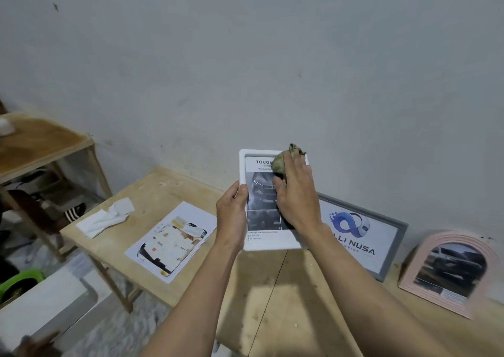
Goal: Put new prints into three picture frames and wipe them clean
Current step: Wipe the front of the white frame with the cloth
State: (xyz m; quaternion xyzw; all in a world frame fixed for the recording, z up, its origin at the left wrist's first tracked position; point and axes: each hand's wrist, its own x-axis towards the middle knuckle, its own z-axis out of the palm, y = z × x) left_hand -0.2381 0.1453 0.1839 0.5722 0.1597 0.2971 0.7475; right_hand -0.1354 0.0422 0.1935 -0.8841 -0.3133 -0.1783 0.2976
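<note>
The person holds a white picture frame [272,243] upright above the wooden worktop [275,296], its face toward them. The left hand [231,212] grips the frame's left edge, thumb on the front, the other fingers hidden behind it. The right hand [296,195] lies flat across the glass, pressing a crumpled greenish cloth [282,161] against the upper right of the frame; the fingers are loosely curled over the cloth, which bunches out above them. The print inside shows a dark car and a heading beginning "TOUGH", the rest covered by cloth and hand; the small text at the bottom is too fine to read.

Leaning against the wall to the right stands a grey frame [392,247] with a blue logo, its lettering partly cut off by the right forearm. Further right leans a pink arched frame [447,272] holding a blurred car picture. On the worktop to the left lies a loose printed sheet [171,242], and beyond it a crumpled white tissue [105,217]. At the far left a second wooden table [41,141] is cut off by the edge.
</note>
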